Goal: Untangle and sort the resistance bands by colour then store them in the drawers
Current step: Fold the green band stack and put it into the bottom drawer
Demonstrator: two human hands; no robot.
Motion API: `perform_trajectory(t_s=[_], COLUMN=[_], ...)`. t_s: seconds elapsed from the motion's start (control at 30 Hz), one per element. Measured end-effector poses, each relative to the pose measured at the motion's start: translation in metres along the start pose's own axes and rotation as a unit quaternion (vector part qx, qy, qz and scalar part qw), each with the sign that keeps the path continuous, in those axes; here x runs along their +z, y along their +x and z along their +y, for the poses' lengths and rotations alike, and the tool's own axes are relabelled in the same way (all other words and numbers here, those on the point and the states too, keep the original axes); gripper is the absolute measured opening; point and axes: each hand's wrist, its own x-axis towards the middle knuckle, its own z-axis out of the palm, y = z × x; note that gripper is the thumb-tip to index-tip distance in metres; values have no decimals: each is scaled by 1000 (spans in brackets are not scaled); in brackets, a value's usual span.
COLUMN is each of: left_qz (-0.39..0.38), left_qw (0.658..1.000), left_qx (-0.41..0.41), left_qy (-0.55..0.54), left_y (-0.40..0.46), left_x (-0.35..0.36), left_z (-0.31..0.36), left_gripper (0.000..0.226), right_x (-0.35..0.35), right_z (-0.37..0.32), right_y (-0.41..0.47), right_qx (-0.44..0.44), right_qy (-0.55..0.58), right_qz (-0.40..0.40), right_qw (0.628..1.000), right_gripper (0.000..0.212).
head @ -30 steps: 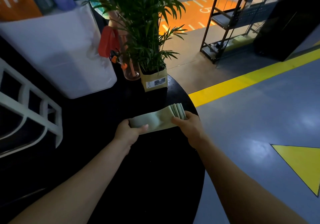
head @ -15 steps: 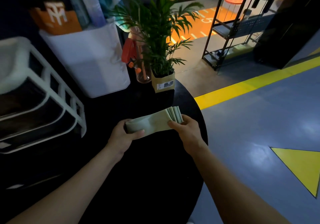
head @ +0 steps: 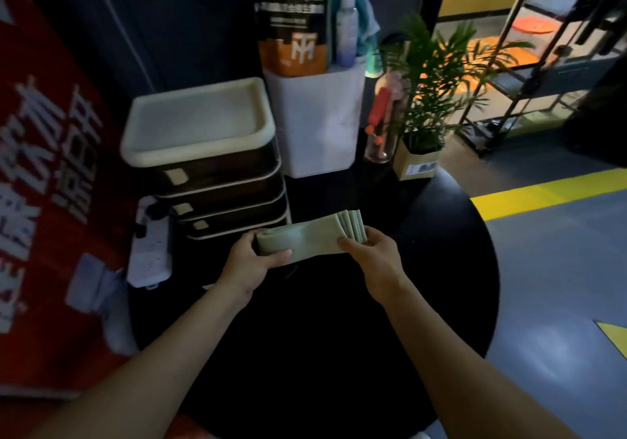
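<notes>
- While my left hand and right hand each pinch an end of the stacked green bands, I keep edges squared.
- Drawers sit at 10 o'clock; I free one hand to open one.

The near half of the round black surface lay bare, leaving room to pass. At the far left a stack of drawers stood closed, a white power strip beside it. A white bin, bottle and potted plant crowded the far edge.
</notes>
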Motion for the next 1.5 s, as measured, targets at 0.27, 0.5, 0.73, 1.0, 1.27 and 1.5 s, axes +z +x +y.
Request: perform_trajectory(t_s=[0.27,0.5,0.73,1.0,1.27,1.5], left_qz=[20,32,39,84,113,-64], left_qw=[999,996,986,945,879,810], left_qx=[-26,-59,-80,-114,81,182], left_qy=[9,61,140,295,457,554], left_y=[11,38,60,57,40,24], left_x=[-77,-113,-118,-102,-98,-89], left_z=[-22,-46,-47,-51,-50,-62], left_gripper=[45,48,57,57,55,45], right_x=[76,119,146,161,162,163], right_z=[21,38,44,54,55,49], right_y=[-2,11,39,56,62,59], right_qx=[34,60,90,133,132,103], right_qy=[-22,-95,-213,-322,-359,-406], right_qz=[-20,-17,-4,-33,-41,-57], right_qw=[999,994,973,937,923,906], right_gripper=[18,18,16,38,36,35])
